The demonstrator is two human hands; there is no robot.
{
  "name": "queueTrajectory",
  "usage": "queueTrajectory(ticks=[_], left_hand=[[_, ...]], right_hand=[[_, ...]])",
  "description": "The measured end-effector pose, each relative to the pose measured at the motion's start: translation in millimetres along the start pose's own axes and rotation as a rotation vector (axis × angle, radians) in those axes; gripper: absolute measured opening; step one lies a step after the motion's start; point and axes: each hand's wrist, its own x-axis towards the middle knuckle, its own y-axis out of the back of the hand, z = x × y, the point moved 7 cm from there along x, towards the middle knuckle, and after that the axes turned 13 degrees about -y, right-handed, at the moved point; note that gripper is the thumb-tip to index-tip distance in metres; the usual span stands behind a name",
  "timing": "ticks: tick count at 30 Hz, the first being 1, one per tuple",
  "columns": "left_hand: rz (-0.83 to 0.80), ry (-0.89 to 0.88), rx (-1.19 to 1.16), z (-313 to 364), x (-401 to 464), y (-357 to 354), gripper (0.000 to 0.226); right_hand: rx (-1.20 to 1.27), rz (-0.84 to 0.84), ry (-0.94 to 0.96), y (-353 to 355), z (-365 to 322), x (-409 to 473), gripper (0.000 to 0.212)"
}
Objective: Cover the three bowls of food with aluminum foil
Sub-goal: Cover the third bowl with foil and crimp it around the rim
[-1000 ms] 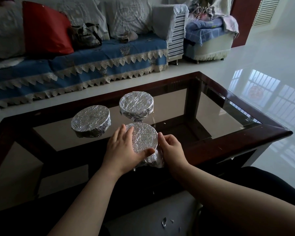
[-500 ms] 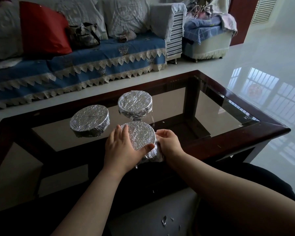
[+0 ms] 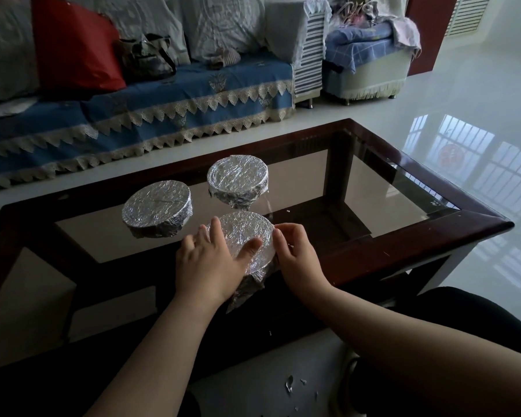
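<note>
Three foil-covered bowls stand on the glass coffee table [image 3: 433, 233]. The left bowl [image 3: 155, 207] and the far bowl [image 3: 238, 176] are fully wrapped and untouched. The near bowl [image 3: 248, 231] sits at the table's front edge, with loose foil hanging down its near side. My left hand [image 3: 208, 266] lies against its left side, fingers straight and spread, thumb pressing on the foil top. My right hand [image 3: 295, 257] is at the bowl's right side, fingers curled against the foil at the rim.
A sofa [image 3: 163, 94] with a blue cover, a red cushion [image 3: 73, 46] and a bag stands behind the table. An armchair [image 3: 370, 61] is at the back right. Small foil scraps [image 3: 289, 386] lie on the floor near my legs.
My right hand has slid up from the bowl's lower side to its rim. My left hand's fingers have spread and moved slightly down the left side.
</note>
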Motion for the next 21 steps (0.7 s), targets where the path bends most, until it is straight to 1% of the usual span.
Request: queueTrajectory(ticks=[2,5,10,14,18,21], left_hand=[[0.024,-0.017,0.048,1,-3,-4,0.124],[0.065,-0.021,0.009,4,-4,-13,0.137],[0.105,-0.011,-0.049,2,-4,-15,0.139],[0.121,-0.010,-0.057,2,-4,-15,0.138],[0.131,-0.008,-0.084,1,-3,-16,0.138],[0.153,-0.009,-0.089,0,-3,-15,0.138]], right_hand=[[-0.020,-0.004,-0.010,-1,1,0,0.023],[-0.003,-0.008,-0.037,-2,3,1,0.023],[0.107,0.012,-0.083,-3,8,4,0.018],[0.205,0.009,-0.128,-5,12,5,0.021],[0.194,0.030,-0.195,-6,22,11,0.023],[0.191,0.010,-0.257,-10,28,17,0.025]])
